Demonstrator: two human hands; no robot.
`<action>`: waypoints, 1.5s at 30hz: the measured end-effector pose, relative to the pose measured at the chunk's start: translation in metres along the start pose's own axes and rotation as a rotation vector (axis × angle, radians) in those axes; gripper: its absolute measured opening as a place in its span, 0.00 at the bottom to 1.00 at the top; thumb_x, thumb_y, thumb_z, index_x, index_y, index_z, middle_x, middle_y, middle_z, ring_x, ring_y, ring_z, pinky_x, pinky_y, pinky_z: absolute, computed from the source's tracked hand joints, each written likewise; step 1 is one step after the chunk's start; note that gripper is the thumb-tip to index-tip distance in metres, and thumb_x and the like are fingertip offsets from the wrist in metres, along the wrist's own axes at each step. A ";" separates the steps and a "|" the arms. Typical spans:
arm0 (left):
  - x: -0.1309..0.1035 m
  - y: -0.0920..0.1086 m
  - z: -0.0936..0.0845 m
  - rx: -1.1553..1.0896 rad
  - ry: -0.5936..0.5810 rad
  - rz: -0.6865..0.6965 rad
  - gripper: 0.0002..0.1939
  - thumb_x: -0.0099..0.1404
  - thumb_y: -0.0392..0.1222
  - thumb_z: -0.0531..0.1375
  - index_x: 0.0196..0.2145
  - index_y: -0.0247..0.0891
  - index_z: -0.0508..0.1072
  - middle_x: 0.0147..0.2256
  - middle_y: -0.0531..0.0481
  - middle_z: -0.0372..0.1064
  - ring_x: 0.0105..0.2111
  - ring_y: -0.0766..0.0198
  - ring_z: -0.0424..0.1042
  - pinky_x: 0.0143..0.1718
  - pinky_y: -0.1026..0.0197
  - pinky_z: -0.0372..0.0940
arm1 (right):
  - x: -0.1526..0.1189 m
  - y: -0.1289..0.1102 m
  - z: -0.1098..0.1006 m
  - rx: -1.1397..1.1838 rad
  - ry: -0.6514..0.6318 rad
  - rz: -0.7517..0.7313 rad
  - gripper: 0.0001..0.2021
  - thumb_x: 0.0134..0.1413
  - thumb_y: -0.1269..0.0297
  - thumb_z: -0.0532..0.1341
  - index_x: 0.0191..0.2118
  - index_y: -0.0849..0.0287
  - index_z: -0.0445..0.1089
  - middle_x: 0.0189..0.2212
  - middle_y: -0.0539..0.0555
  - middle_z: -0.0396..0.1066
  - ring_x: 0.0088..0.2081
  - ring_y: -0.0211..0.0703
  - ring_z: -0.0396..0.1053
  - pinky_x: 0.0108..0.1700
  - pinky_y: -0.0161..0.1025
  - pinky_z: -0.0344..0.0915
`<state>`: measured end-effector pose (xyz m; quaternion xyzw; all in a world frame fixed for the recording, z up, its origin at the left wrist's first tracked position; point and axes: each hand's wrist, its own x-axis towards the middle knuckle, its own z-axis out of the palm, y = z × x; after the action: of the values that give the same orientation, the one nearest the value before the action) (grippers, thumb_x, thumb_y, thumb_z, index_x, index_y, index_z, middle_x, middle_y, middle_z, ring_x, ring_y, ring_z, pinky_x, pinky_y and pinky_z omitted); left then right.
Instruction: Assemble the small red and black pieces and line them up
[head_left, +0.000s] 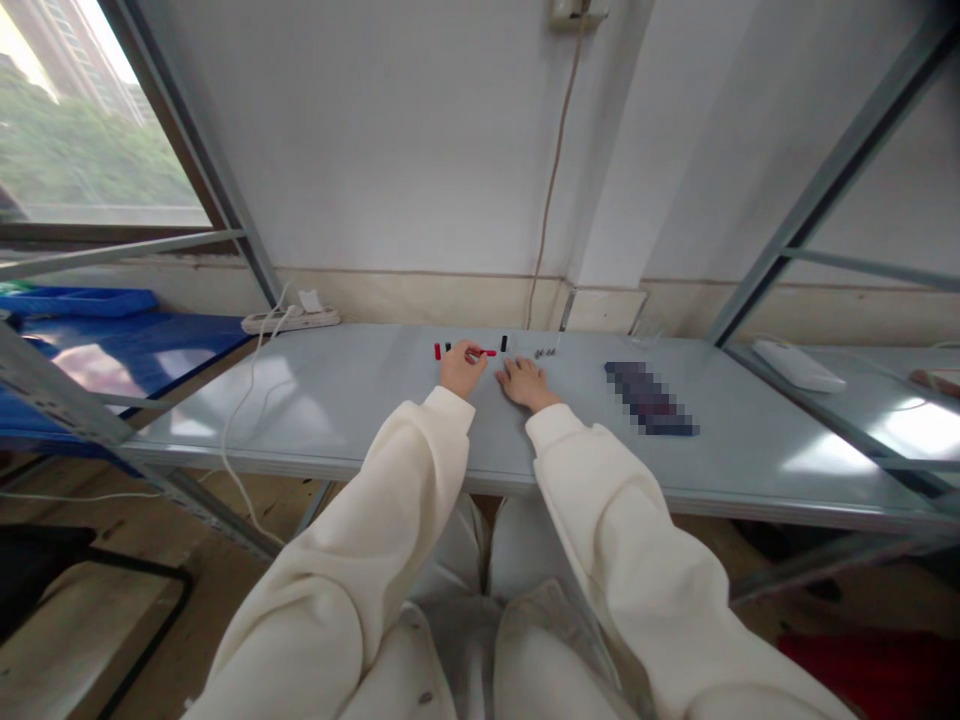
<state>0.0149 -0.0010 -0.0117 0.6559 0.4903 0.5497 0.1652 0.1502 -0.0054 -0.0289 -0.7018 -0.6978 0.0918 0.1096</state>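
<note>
My left hand (463, 368) has its fingers closed round a small red cylinder (487, 353), whose end sticks out to the right over the grey table (337, 410). My right hand (525, 382) lies palm down on the tabletop, fingers spread. A red upright piece (437, 352) stands left of my left hand, and a black one (448, 347) is partly hidden beside it. Another black cylinder (504, 343) stands between and beyond the hands. Small metallic pieces (545, 353) lie just past my right hand.
A dark pixelated object (652, 398) lies to the right. A power strip (292, 320) with white cables sits at the back left. Metal frame posts rise at both table ends. A white device (799, 366) lies at far right, a blue tray (82, 301) at far left.
</note>
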 end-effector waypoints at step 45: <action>0.007 0.005 -0.012 -0.666 -0.118 -0.484 0.05 0.47 0.38 0.61 0.23 0.33 0.68 0.25 0.48 0.69 0.18 0.74 0.60 0.18 0.69 0.51 | 0.004 0.000 -0.030 1.305 0.401 -0.053 0.11 0.45 0.56 0.56 0.26 0.60 0.60 0.18 0.45 0.57 0.19 0.30 0.54 0.22 0.30 0.52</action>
<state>0.0055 -0.0016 0.0000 0.4627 0.4157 0.5849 0.5206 0.1589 -0.0019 -0.0003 -0.4781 -0.4827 0.3593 0.6398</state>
